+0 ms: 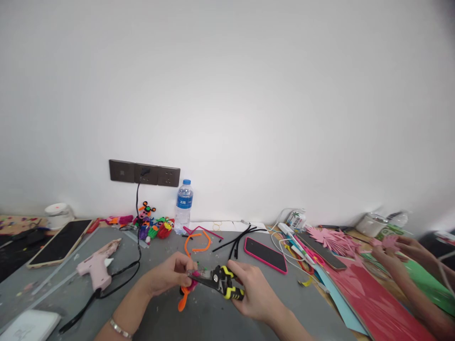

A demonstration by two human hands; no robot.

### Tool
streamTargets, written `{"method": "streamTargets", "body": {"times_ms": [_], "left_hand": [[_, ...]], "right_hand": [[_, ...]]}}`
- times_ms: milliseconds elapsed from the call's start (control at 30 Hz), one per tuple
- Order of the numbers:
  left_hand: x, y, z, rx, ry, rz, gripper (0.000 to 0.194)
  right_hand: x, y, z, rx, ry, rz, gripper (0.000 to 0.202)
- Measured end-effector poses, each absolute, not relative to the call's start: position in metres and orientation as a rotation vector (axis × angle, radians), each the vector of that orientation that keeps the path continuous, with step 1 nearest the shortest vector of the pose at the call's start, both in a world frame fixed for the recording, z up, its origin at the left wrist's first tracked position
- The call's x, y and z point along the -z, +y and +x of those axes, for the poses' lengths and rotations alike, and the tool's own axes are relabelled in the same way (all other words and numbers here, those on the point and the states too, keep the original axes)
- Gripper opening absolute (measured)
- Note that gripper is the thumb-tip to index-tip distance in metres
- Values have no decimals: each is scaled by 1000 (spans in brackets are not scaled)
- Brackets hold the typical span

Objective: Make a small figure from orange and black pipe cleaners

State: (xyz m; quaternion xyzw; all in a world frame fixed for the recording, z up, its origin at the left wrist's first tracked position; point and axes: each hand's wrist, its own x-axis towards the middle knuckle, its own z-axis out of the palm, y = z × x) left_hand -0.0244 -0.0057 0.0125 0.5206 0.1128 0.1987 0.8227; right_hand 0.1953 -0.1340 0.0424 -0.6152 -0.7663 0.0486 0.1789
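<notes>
While pliers (221, 280) are gripped by the right hand (254, 290), a small orange-and-pink figure (185, 294) is pinched in the left hand (169, 273).

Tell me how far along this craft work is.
Colourful figures beside the bottle look finished. An orange-and-pink piece seems unfinished: the left hand holds it at the pliers in the right hand. Black stems and a bent orange stem lie loose, apparently left to use.
</notes>
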Motion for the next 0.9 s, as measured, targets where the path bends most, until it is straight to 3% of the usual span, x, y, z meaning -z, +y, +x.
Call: {"method": "streamTargets", "body": {"times_ms": [267, 900], "left_hand": [[-12, -6, -21, -510, 360, 1137, 36], [-19, -4, -17, -537, 407, 1302, 29]], "right_hand": [[-46, -132, 190, -112, -2083, -1745, 40], [-24, -133, 185, -252, -1956, -1927, 24]]}}
